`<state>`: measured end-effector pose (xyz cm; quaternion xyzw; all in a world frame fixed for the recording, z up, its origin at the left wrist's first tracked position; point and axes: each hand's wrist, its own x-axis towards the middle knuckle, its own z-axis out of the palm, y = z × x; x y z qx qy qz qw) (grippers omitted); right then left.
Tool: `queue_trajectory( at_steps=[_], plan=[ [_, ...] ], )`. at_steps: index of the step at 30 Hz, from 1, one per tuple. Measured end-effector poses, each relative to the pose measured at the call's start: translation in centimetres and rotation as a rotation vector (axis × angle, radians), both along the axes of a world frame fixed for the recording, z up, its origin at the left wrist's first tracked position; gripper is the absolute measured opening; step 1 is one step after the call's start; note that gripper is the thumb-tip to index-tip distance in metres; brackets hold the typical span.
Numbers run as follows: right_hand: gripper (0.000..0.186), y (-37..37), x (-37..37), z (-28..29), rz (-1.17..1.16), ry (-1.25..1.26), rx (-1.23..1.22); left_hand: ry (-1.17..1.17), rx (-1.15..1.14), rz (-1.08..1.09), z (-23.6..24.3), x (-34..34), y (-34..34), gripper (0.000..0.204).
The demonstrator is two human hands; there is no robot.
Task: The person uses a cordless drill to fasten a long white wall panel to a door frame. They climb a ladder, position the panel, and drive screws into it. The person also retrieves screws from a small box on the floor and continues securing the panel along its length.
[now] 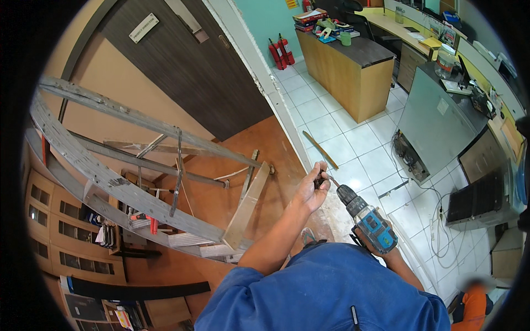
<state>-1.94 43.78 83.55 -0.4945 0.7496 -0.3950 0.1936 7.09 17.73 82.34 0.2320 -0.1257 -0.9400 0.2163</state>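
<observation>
The cordless drill (pixel 369 219), blue and black, sits low and right of centre in front of your blue shirt (pixel 326 292), its chuck pointing up and to the left toward your other hand. Your right hand (pixel 381 251) is wrapped around the grip from below, mostly hidden behind the drill body, so you cannot see whether a finger rests on the trigger. Your left hand (pixel 312 190) reaches out just beyond the chuck, fingers curled and pinched around the bit (pixel 333 181) and some small dark piece at its tip; what that piece is cannot be told. As far as this view shows, you are at the fitting stage: the bit is seated in the chuck and being handled at its tip, and nothing here shows the drill pressed against any work surface yet, so the driving itself appears to be left. Your left forearm runs straight up from the lower centre, wrist slightly bent right toward the drill; your right forearm comes in short from the lower right. To your left stands an aluminium stepladder (pixel 138 187), leaning across the orange floor (pixel 259 143). Farther off, a loose wooden strip (pixel 320 150) lies on the white tiled floor (pixel 353 138), beside a dark door (pixel 182 60). Far beyond are a wooden counter (pixel 353 71) and two red fire extinguishers (pixel 280 52).
</observation>
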Motion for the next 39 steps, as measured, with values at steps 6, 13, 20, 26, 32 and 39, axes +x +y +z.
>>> queue_trajectory(
  at_steps=[6, 13, 20, 26, 32, 39],
  plan=[
    [0.028, -0.2, -0.9, -0.8, 0.053, 0.044, -0.112, -0.032, -0.060, -0.038, 1.1, -0.5, 1.3, 0.025],
    [0.030, -0.4, -1.1, -1.2, 0.030, -0.071, -0.158, -0.020, -0.068, -0.050, 1.4, -0.6, 2.0, 0.031],
    [0.033, -1.2, -1.0, -1.2, 0.022, -0.021, -0.169, -0.083, -0.023, -0.003, 2.4, -0.8, 2.1, 0.029],
    [0.030, -1.6, -0.7, -0.9, 0.031, -0.048, -0.155, -0.128, -0.043, 0.016, 2.0, -0.3, 1.9, 0.029],
    [0.026, -2.1, -0.2, -1.1, 0.052, 0.035, -0.139, -0.178, -0.152, 0.070, 1.9, 0.2, 1.5, 0.031],
    [0.032, -3.8, 0.1, -0.7, 0.111, 0.034, -0.263, -0.243, -0.142, 0.109, 1.9, 0.0, 0.0, 0.037]
  ],
)
